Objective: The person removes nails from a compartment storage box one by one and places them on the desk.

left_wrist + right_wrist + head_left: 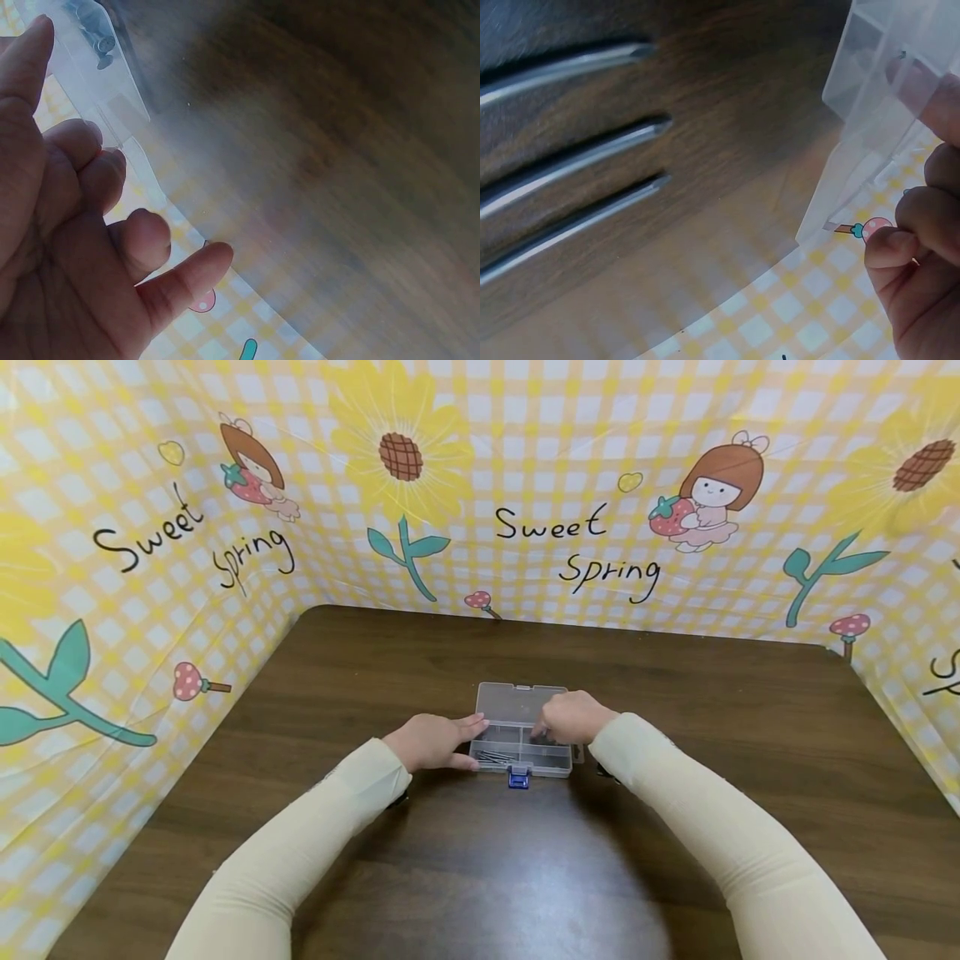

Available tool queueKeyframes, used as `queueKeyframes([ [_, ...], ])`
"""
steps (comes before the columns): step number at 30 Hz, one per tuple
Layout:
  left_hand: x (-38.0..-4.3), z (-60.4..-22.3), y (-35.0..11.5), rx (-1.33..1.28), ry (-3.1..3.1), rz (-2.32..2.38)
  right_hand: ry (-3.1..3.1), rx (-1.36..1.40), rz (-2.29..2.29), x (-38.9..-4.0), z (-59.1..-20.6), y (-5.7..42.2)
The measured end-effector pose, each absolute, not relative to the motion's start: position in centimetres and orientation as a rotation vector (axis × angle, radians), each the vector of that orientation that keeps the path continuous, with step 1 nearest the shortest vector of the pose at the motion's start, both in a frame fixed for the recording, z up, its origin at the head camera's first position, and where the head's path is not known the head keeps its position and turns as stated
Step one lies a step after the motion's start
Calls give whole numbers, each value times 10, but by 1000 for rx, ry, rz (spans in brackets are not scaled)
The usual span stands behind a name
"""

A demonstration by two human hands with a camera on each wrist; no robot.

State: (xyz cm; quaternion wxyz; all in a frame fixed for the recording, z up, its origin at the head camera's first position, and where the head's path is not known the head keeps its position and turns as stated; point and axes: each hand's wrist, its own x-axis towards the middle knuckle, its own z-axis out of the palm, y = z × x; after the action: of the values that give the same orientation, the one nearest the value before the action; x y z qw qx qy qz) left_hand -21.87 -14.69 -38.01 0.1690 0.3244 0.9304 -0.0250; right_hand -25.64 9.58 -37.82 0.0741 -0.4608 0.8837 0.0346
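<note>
A clear plastic compartment box (547, 762) lies on the table with its lid (512, 704) tipped back and its blue latch (518, 778) hanging open at the front. Several thin metal nails (495, 757) lie in its front left compartment; their flat heads show in the left wrist view. My left hand (433, 742) holds the left end, thumb at the front corner, fingers by the hinge. My right hand (574, 717) reaches down into the back right compartment with curled fingers. In the right wrist view a tiny dark piece (902, 54) shows by a fingertip; I cannot tell whether it is pinched.
Three pointed metal shafts (577, 161) loom large in the right wrist view's foreground. The dark wooden table (420, 652) meets a yellow checked cloth wall (540, 460) at the back and sides. A clear hanging tab (577, 752) juts from the box's right side.
</note>
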Motion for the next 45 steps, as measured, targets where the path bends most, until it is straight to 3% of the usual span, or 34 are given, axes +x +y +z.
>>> queueKeyframes([
  [32, -217, -380, -145, 923, 2661, -129, 2724, -1377, 52, -253, -390, 91],
  [45, -217, -377, -145, 933, 2654, -116, 2788, -1162, -152, -250, -376, 133],
])
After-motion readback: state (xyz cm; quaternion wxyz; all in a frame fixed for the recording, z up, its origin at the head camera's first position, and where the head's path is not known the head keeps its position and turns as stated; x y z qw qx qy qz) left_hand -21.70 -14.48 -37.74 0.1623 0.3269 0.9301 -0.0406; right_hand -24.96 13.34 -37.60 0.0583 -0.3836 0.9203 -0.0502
